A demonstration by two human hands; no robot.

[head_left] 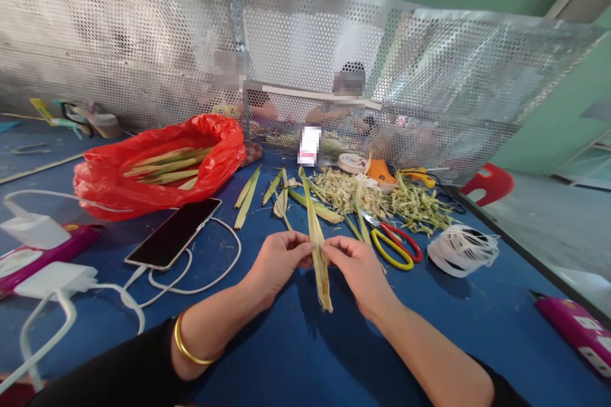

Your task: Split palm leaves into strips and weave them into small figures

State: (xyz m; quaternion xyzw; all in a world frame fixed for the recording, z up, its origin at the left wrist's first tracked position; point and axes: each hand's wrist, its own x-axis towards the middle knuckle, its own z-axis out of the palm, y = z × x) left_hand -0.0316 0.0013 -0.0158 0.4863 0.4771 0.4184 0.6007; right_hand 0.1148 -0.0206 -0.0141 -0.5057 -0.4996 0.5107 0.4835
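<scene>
Both my hands pinch one long pale green leaf strip (319, 248) above the blue table (296, 343). My left hand (279, 261), with a gold bangle on its wrist, grips the strip from the left. My right hand (358, 267) grips it from the right, fingertips nearly touching the left ones. The strip runs from the far leaf pieces down past my fingers, and its frayed lower end hangs near the tabletop.
A red plastic bag (157, 162) with leaf stalks lies at the left. A black phone (174, 232) on a white cable lies beside it. Cut leaves (281, 194), shreds (410, 203), scissors (394, 245), a white band roll (461, 248). Perforated metal screen (143, 44) behind, two people beyond.
</scene>
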